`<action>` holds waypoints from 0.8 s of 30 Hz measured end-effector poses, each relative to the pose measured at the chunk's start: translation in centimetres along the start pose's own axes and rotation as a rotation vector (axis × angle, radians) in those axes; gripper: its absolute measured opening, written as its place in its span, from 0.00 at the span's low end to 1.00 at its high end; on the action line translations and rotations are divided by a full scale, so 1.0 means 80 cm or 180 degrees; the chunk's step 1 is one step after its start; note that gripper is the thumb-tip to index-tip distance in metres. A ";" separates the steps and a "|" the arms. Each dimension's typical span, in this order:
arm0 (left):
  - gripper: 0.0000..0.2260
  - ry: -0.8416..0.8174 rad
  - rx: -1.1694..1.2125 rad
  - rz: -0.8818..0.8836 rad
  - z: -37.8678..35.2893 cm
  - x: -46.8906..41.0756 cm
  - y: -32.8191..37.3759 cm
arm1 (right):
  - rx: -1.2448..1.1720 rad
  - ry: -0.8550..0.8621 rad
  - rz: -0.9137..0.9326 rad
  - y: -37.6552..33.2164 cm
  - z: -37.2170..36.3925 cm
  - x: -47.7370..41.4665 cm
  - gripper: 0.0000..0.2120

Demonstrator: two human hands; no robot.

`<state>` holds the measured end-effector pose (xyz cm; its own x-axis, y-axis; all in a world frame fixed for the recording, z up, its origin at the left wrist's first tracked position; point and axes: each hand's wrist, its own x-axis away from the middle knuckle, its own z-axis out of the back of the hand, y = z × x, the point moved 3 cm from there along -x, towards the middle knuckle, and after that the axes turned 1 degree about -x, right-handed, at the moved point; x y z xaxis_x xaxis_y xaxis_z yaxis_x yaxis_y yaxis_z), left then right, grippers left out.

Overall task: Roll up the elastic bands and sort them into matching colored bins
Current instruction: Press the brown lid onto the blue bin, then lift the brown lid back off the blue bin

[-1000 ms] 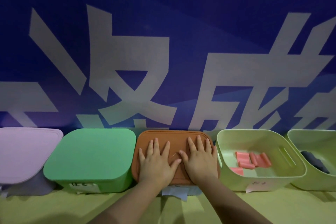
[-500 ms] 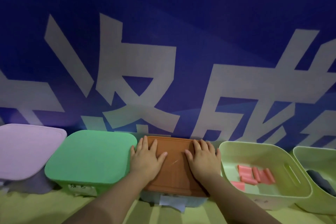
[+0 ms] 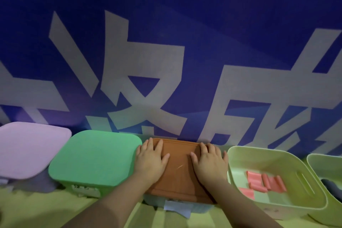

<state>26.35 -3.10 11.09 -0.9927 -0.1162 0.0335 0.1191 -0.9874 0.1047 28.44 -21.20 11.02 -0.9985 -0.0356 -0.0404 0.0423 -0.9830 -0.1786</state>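
Note:
A row of bins stands along the blue banner wall. The middle bin wears an orange-brown lid [image 3: 178,172]. My left hand [image 3: 150,161] lies flat on the lid's left side, and my right hand [image 3: 210,161] lies flat on its right side, fingers straight and reaching the far edge. Right of it an open pale green bin [image 3: 238,155] holds several rolled pink bands [image 3: 266,183]. A second open pale green bin [image 3: 318,161] at the far right holds something dark [image 3: 333,187], mostly cut off.
A green-lidded bin [image 3: 94,155] stands left of the orange one, and a lilac-lidded bin [image 3: 29,146] is at the far left. Paper labels [image 3: 175,207] stick to the bin fronts. The surface [image 3: 37,207] below is yellow-green.
My hands slid apart from the lid's centre to its left and right sides. The camera has tilted up, so the bins sit lower in view.

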 end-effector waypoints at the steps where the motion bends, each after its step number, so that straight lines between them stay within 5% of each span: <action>1: 0.26 0.0055 0.0055 0.0026 0.003 0.002 -0.002 | -0.0030 0.0047 0.0020 -0.009 0.002 0.004 0.26; 9: 0.20 0.0792 0.0395 0.0455 0.042 0.044 -0.088 | -0.0414 0.0081 0.0670 -0.122 0.009 0.023 0.21; 24: 0.15 0.1580 0.0669 0.1776 0.073 0.298 -0.484 | -0.0755 -0.0321 0.2508 -0.510 -0.070 0.200 0.15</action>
<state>-1.84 33.02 13.68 -0.6718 -0.6739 -0.3075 0.5562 -0.7331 0.3913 10.90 19.31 12.13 -0.6710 -0.7253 -0.1541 0.7256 -0.5995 -0.3379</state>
